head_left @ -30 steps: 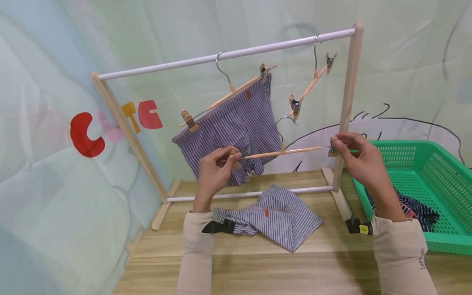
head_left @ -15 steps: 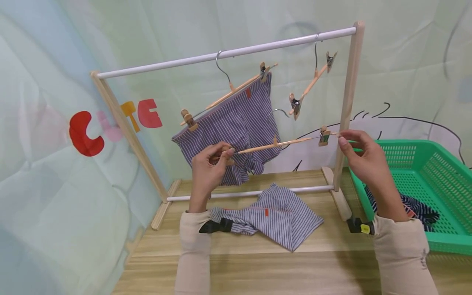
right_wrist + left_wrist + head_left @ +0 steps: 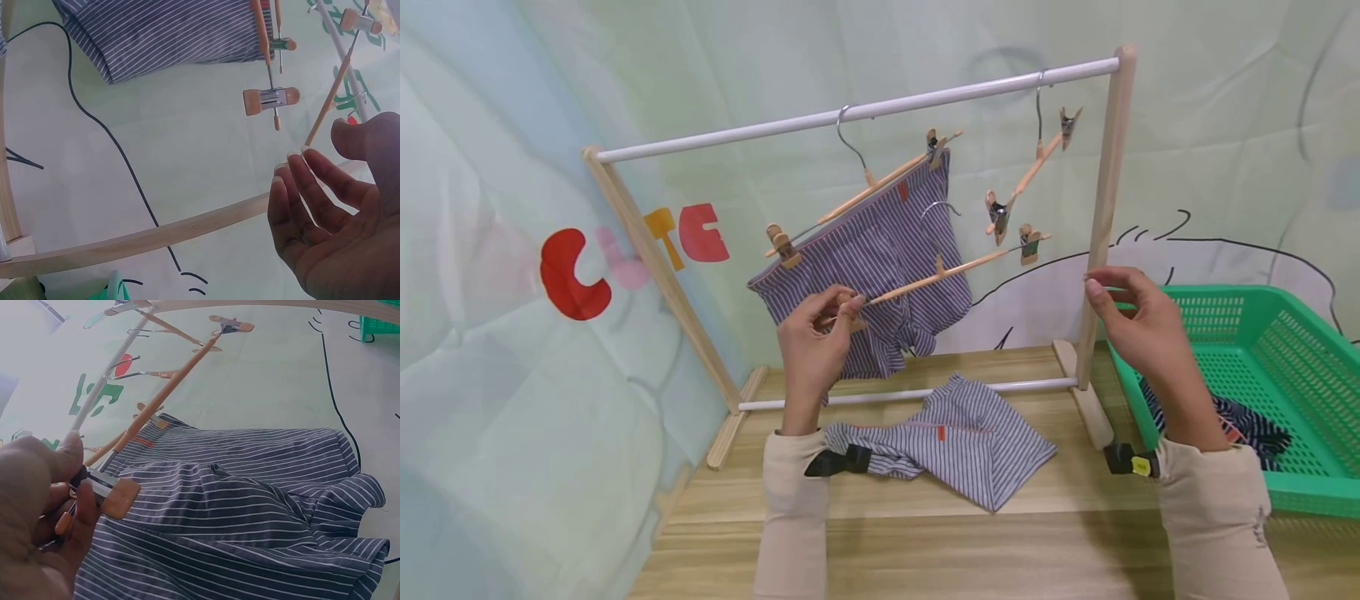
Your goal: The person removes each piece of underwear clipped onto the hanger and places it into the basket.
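Note:
My left hand (image 3: pixel 817 340) pinches the left clip of a wooden clip hanger (image 3: pixel 917 284), which slants up to the right in front of the rack. Its far clip (image 3: pixel 1029 244) is free, and the metal hook curves up over the shorts. My right hand (image 3: pixel 1142 321) is apart from the hanger, fingers loosely bent around nothing. Behind the held hanger, striped shorts (image 3: pixel 887 250) hang by two clips from another hanger. A second striped garment (image 3: pixel 970 442) lies crumpled on the table below. In the left wrist view, thumb and fingers squeeze the clip (image 3: pixel 119 497).
The rack's white rail (image 3: pixel 737 131) also bears a bare clip hanger (image 3: pixel 1033 172) near the right wooden post (image 3: pixel 1111 192). On the right stands a green basket (image 3: pixel 1285 308) with a dark striped garment (image 3: pixel 1251 425) inside. A printed cloth backdrop rises behind the rack.
My right hand has let go of the hanger's right end. The left hand has drawn the hanger leftward, and its free end has swung up and left.

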Motion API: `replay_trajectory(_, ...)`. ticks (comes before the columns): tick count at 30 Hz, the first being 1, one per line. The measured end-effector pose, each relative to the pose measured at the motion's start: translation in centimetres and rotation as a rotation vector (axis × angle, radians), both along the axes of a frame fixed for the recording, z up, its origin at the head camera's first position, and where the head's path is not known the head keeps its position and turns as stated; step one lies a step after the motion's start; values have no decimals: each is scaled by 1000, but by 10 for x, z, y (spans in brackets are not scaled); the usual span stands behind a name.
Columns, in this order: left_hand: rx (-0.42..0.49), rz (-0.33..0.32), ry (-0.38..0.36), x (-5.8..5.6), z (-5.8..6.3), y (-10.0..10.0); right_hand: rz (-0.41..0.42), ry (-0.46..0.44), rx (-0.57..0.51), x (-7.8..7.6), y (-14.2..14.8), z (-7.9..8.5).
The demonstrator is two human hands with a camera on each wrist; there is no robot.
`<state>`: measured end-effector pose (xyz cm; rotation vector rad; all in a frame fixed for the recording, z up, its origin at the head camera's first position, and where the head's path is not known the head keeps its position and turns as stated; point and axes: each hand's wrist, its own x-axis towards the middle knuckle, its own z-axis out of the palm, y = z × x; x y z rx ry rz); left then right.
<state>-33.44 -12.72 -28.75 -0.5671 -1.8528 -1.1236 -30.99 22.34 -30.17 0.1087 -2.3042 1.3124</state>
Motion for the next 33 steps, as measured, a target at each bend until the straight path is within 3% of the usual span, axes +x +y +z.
replay_trajectory(6,28,29,30,-3,-2,0,-2,-10,27,-15,7,-13)
replay_trajectory(13,31,95,119,15,11,12,64,21,26,1,-5,4)
replay_trajectory(17,28,108,156,18,14,15,68,26,24,1,-10,4)
replay_trajectory(24,13,141,185,3,9,11,110,15,16,3,-16,5)
replay_trajectory(33,63,179,211,0,35,21,88,10,25,6,-13,7)
